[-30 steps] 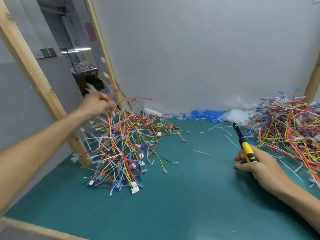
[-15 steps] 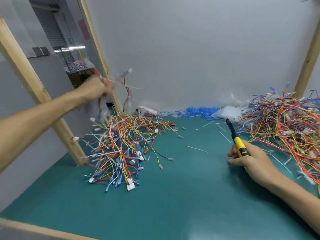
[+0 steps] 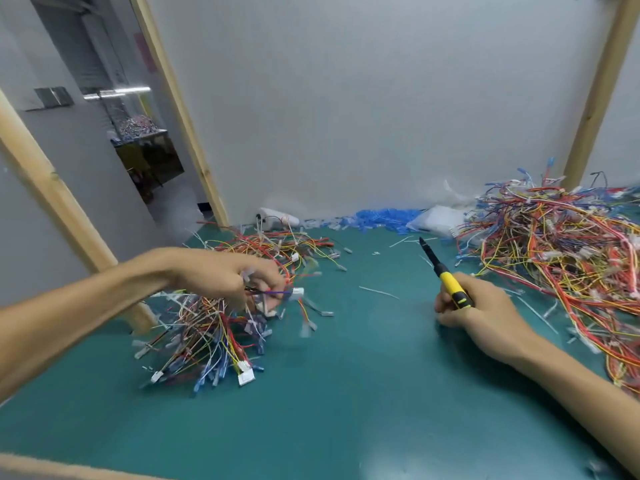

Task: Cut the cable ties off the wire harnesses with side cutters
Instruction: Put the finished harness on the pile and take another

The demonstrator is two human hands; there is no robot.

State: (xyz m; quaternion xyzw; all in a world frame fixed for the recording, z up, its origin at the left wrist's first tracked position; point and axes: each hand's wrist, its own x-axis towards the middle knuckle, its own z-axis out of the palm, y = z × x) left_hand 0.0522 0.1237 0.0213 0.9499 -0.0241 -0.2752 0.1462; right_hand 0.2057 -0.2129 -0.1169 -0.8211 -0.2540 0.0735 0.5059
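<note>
Right hand (image 3: pixel 479 315) wrapped round the yellow-handled side cutters (image 3: pixel 450 289), tips up, jaws too small to read. Left hand (image 3: pixel 228 282) pinches a blurred harness (image 3: pixel 277 292) just above the loose pile (image 3: pixel 207 334). Cutters well right of that pile, tangled heap (image 3: pixel 554 254) farther right. Harness likely light, floppy, snag-prone: hold beside the tie.

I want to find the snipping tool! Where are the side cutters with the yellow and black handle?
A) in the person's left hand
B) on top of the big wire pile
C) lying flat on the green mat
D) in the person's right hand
D: the right hand grips the yellow-and-black-handled side cutters, dark tip raised off the green mat, while the left hand holds only a bundle of thin coloured wires.
</note>
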